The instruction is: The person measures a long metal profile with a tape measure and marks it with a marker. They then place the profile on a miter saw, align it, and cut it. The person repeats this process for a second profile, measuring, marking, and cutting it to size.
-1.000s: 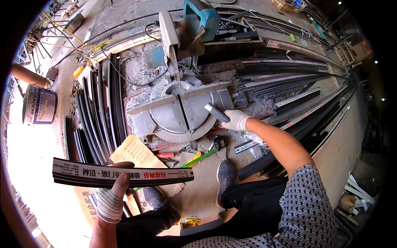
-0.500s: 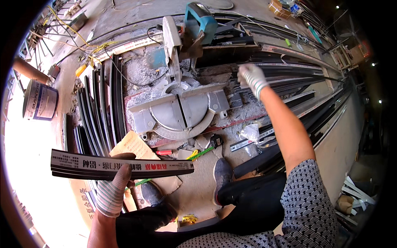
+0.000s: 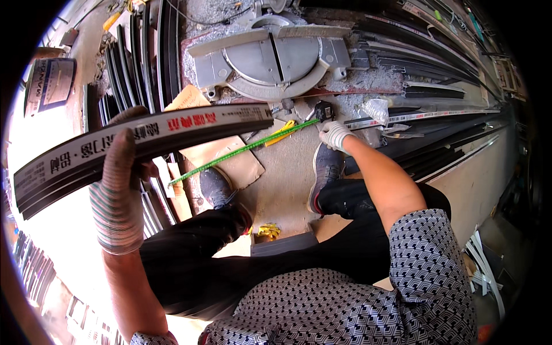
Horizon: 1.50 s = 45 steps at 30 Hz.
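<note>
My left hand (image 3: 119,190), in a striped knit glove, grips a short stack of dark metal profiles (image 3: 75,155) with printed white film along the side. The stack is held up at the left, its left end nearer to me. My right hand (image 3: 335,137), gloved too, is just below a black tape measure (image 3: 325,111) that lies on the floor beyond my right shoe. Its fingers look bent, but whether they touch the tape measure I cannot tell. The green blade (image 3: 244,149) runs out from the case toward the lower left, across a cardboard piece (image 3: 244,169).
Beyond my feet stands a grey mitre saw (image 3: 273,60) amid metal shavings. Long dark profiles (image 3: 138,63) lie to its left and more (image 3: 428,63) to its right. A yellow-handled tool (image 3: 282,133) lies beside the green blade. A bucket (image 3: 50,85) stands at the far left.
My right hand has come back from beside the saw to the tape measure. My left hand has raised the profiles and brought them closer. The view has tilted down toward my body.
</note>
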Each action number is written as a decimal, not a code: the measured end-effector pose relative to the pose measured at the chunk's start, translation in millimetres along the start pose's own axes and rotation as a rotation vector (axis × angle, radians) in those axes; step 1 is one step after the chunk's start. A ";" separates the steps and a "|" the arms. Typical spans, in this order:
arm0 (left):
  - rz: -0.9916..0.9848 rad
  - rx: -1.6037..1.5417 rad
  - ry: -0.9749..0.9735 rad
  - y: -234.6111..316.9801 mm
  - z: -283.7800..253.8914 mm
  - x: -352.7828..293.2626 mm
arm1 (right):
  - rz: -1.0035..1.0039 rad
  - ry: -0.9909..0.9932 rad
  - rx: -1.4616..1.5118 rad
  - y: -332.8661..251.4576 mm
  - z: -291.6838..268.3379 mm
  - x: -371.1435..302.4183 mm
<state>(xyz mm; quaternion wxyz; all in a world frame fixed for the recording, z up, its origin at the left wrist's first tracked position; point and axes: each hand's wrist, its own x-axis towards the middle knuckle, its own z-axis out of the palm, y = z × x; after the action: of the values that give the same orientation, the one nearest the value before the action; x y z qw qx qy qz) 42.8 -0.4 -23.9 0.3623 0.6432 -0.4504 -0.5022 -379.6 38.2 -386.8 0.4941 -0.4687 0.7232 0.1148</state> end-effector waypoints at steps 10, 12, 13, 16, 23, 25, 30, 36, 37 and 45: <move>0.010 -0.023 0.051 -9.9 -16.7 0.6 | -0.023 0.446 -0.181 -55.4 32.2 -8.3; 0.012 -0.025 0.069 -9.7 -15.6 1.4 | 0.090 0.364 -0.279 -62.5 26.4 -13.0; 0.014 -0.013 0.063 -10.4 -17.0 1.9 | 0.109 0.347 -0.283 -63.4 24.3 -14.9; 0.019 0.017 0.051 -11.6 -21.9 1.6 | 0.172 0.318 -0.318 -70.3 17.0 -16.3; 0.008 0.033 0.030 -12.4 -20.1 0.8 | 0.359 0.354 -0.189 -71.9 5.9 23.7; 0.016 0.037 -0.013 -18.5 -23.1 3.2 | 0.429 0.340 -0.158 -77.9 9.9 32.8; 0.278 0.229 -0.277 -34.0 -57.5 1.4 | 0.578 0.378 -0.029 -94.7 20.7 64.4; 0.124 0.006 -0.112 -26.1 -29.6 13.0 | 0.554 0.394 0.444 -14.7 24.1 117.7; 0.043 -0.062 -0.053 -21.7 -19.8 15.0 | 0.534 0.423 0.615 -2.3 20.7 114.0; 0.094 -0.101 0.075 -3.0 -19.5 -7.2 | 0.320 0.268 1.492 -80.6 23.6 -6.8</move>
<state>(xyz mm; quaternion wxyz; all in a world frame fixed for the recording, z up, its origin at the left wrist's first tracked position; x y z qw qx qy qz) 61.8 7.6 -19.8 0.4341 0.6205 -0.4405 -0.4823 -301.0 13.8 -368.7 0.5648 0.0887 0.7216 -0.3904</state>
